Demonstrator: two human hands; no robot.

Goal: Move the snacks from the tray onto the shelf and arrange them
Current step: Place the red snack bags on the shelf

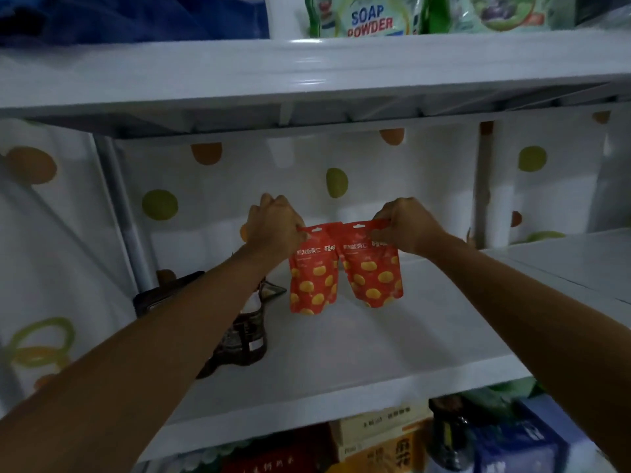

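Head view: the left hand (273, 227) pinches the top edge of a red plastic snack pouch printed with yellow rounds (312, 278), and the right hand (406, 227) pinches the top of a second matching red pouch (372, 271). Both pouches hang side by side, touching, over the middle of the white shelf board (375, 343). A dark brown pouch (239, 336) lies toward that board's left end. The red pouches' bottoms seem just clear of the board, though the dim light leaves this uncertain. Placing is the step in hand. Next, both want lowering upright and level, then the fingers letting go.
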